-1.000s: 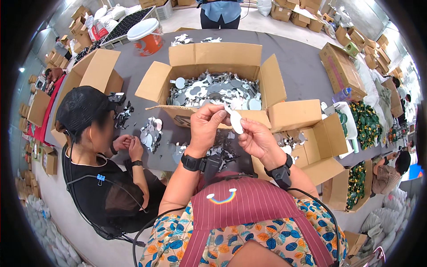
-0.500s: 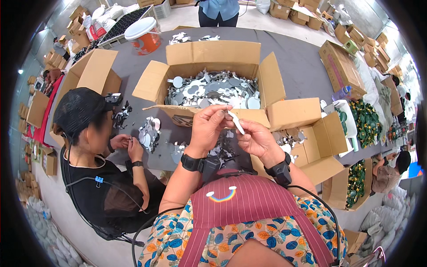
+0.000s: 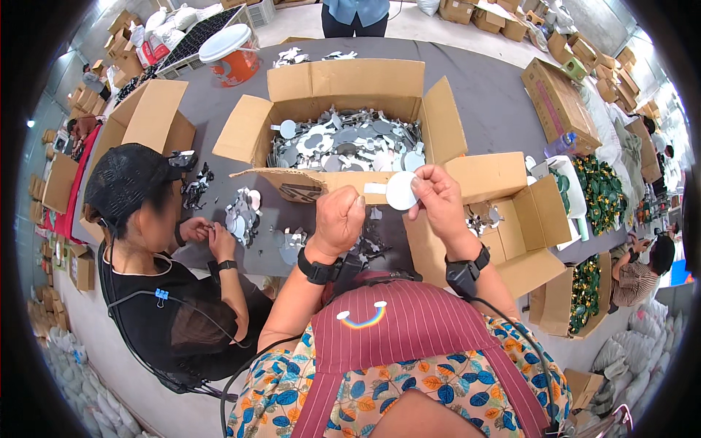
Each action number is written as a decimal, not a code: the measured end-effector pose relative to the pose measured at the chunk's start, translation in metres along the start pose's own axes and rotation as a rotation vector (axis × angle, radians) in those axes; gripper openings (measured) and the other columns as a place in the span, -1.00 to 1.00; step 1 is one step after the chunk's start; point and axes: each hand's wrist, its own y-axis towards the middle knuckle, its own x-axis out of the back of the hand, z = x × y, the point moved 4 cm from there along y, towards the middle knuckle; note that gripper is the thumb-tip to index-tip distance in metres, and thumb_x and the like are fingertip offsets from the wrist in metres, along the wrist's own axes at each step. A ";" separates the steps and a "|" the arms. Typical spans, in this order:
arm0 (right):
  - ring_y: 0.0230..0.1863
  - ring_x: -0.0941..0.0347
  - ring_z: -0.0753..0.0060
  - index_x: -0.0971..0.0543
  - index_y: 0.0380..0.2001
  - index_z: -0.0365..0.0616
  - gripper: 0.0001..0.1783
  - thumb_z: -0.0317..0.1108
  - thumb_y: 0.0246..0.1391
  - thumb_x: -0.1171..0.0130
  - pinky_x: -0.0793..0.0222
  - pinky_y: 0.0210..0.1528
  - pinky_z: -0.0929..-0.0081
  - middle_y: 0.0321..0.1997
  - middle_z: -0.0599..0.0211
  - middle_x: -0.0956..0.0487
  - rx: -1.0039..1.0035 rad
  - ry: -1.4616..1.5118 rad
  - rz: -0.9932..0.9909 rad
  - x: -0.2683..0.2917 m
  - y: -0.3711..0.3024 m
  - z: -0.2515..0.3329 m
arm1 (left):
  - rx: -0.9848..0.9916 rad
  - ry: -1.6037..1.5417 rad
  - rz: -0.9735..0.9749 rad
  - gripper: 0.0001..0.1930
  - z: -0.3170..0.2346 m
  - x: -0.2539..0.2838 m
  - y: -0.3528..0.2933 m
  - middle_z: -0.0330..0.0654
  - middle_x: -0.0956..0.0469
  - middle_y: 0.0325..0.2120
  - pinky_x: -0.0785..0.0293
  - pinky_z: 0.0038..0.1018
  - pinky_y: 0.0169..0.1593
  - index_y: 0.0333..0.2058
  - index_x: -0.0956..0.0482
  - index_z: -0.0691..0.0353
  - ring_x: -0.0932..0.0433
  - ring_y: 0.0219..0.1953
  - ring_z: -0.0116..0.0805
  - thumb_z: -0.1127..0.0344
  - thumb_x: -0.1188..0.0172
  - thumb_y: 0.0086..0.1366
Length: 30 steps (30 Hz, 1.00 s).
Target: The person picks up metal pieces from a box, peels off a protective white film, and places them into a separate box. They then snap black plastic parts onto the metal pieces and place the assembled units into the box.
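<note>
A white round flat piece with a small tab (image 3: 401, 191) faces me, pinched at its right edge between the thumb and fingers of my right hand (image 3: 439, 196). Beside its tab, my left hand (image 3: 339, 223) is closed in a fist; whatever lies inside the fingers is hidden. Both hands are above the near edge of a large open cardboard box (image 3: 347, 79), which is heaped with grey and white flat pieces (image 3: 350, 140) of like shape. Below my hands, small dark scraps (image 3: 369, 248) lie on the table.
To my right stands a smaller open carton (image 3: 540, 215) with some pieces in it. A co-worker in black (image 3: 171, 292) sits at my left, hands by a pile of pieces (image 3: 242, 215). An orange bucket (image 3: 235, 66) with a white lid and a closed carton (image 3: 558, 106) stand farther back.
My hands have moved apart. The white piece, earlier seen nearly edge-on between both hands, now shows its round face in my right hand. My left hand has closed into a fist.
</note>
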 end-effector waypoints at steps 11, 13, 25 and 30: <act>-0.52 -0.33 0.70 -0.39 -0.33 -0.20 -0.97 -0.49 0.17 0.03 -0.27 -0.46 0.71 -0.47 0.48 -0.40 0.504 -0.389 0.005 0.000 -0.009 0.012 | 0.518 -0.808 -0.015 -0.83 0.001 0.002 0.001 -0.19 -0.46 -0.37 -0.42 -0.57 -0.29 -0.22 -0.44 0.36 -0.44 -0.41 -0.51 0.45 0.01 0.23; -0.52 -0.33 0.70 -0.40 -0.33 -0.21 -0.97 -0.50 0.16 0.02 -0.26 -0.46 0.72 -0.48 0.48 -0.40 0.557 -0.451 0.033 -0.002 -0.010 0.013 | 0.556 -0.809 0.047 -0.81 -0.003 0.002 0.004 -0.21 -0.46 -0.37 -0.41 -0.58 -0.28 -0.21 -0.45 0.36 -0.43 -0.40 -0.52 0.41 0.00 0.24; -0.70 -0.32 0.79 -0.49 -0.34 -0.20 -0.86 -0.35 0.09 -0.07 -0.17 -0.77 0.75 -0.57 0.49 -0.51 -0.397 0.155 0.174 0.005 0.013 -0.009 | -0.038 -0.241 0.348 -0.72 -0.036 0.003 0.024 -0.23 -0.41 -0.48 -0.33 -0.59 -0.39 -0.26 -0.61 0.24 -0.41 -0.45 -0.47 0.59 -0.16 -0.01; -0.60 -0.33 0.80 -0.51 -0.28 -0.18 -0.83 -0.34 0.13 -0.03 -0.19 -0.68 0.74 -0.50 0.47 -0.53 -0.188 0.044 -0.042 0.008 0.015 -0.017 | -0.096 -0.250 0.092 -0.85 -0.046 -0.001 0.030 -0.24 -0.40 -0.51 -0.31 -0.58 -0.42 -0.40 -0.58 0.30 -0.40 -0.48 -0.47 0.58 -0.22 -0.02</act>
